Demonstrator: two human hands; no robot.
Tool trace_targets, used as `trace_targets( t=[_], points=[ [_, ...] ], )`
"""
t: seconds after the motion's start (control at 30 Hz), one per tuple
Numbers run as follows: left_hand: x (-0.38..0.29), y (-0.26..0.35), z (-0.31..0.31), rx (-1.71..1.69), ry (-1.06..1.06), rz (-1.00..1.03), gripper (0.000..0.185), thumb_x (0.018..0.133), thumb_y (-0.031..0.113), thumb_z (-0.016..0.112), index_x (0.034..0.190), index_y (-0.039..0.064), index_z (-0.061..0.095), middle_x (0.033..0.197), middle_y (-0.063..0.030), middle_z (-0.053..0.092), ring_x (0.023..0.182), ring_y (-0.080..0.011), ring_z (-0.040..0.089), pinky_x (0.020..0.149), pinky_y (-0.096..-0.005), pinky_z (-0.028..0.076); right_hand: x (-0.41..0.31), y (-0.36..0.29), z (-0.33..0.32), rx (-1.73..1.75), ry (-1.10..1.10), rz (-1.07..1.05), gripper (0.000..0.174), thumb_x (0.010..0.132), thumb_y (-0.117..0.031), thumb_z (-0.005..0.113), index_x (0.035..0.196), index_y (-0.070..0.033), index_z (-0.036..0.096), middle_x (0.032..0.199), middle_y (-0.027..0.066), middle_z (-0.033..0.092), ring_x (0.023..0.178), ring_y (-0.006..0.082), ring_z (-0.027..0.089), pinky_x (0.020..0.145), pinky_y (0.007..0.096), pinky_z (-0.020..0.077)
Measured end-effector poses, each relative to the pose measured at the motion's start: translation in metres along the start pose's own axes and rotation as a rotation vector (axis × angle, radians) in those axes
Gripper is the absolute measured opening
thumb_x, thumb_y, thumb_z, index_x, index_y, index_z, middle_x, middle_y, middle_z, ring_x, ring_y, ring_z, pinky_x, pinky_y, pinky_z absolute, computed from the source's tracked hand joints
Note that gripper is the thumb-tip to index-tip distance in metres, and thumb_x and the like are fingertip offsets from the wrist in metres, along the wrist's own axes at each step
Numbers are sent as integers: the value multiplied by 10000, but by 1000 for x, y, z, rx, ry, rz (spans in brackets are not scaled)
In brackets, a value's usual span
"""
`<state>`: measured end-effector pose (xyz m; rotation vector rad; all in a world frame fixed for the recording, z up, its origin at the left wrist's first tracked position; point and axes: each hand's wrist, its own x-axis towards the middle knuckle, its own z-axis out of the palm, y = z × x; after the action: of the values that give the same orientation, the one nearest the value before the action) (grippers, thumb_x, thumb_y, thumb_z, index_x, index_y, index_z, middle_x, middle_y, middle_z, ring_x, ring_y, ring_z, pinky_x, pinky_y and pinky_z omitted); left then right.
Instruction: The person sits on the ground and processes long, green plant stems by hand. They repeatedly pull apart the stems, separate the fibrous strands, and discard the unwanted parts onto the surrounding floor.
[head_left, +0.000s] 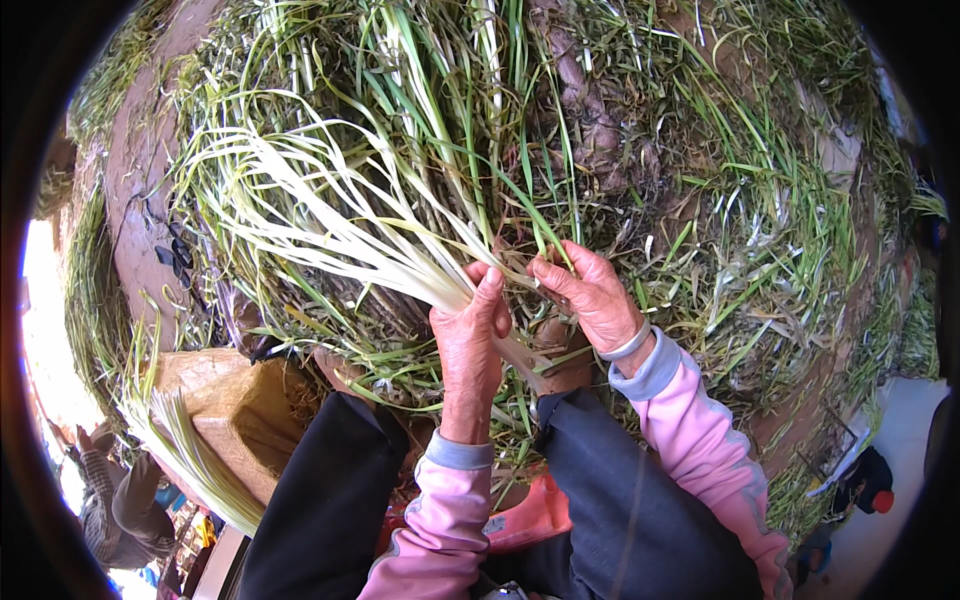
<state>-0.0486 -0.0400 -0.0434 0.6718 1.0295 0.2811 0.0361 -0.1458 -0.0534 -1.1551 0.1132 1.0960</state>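
My left hand (472, 330) is closed around a bundle of long, pale leafy stalks (375, 259), which look like blanched garlic greens. Their narrow leaves fan out to the upper left, and the whitish lower ends (523, 360) show below my fist. Just to the right, my right hand (589, 296) pinches a thin stalk between thumb and fingers, close to the bundle. Green blades (525, 206) pass by its fingertips. Underneath both hands lies a loose heap of green and withered leaves (420, 150).
A second bundle of pale stalks (202, 457) leans by a tan, sack-like covering (232, 420) at lower left. Leaf litter (750, 285) covers the brown ground at right. Other people (124, 502) are at the lower left edge. Beneath me is something red (532, 517).
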Motion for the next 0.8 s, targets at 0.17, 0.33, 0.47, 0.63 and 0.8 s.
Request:
trace_targets(
  t=[0.17,0.33,0.47,0.63,0.8],
  points=[
    [3,-2,-2,23,-13,3,203,766,122,648,899,12,542,573,20,483,420,-57,392,384,-183,291,0,-4,4,-260,-70,-19,232,807,-194,606,938,-9,555,824,-25,556,768,35,483,712,189,406],
    [-1,-2,4,-15,12,41,185,781,132,633,888,19,532,568,23,472,419,-54,381,390,-183,294,0,9,10,-25,64,-63,225,809,-207,604,929,-20,567,791,-43,536,711,32,466,663,180,394],
    [0,-7,3,-96,-21,6,173,799,144,612,897,48,506,640,3,511,433,-56,387,398,-181,304,0,13,6,140,91,-36,227,856,-245,535,944,-39,571,786,-44,543,668,29,469,618,167,386],
    [0,2,4,-284,-116,-66,129,832,123,556,904,87,455,873,-89,590,441,-58,398,404,-169,324,-5,6,-11,423,196,-30,259,884,-297,465,887,-48,537,645,-40,509,463,54,393,560,211,441],
    [8,33,-18,-427,-243,31,107,842,83,523,935,83,471,836,-82,566,442,-25,364,403,-149,302,-66,-19,-128,140,270,-97,289,900,-337,409,869,-58,479,513,-74,335,390,45,312,370,206,325]
  ],
)
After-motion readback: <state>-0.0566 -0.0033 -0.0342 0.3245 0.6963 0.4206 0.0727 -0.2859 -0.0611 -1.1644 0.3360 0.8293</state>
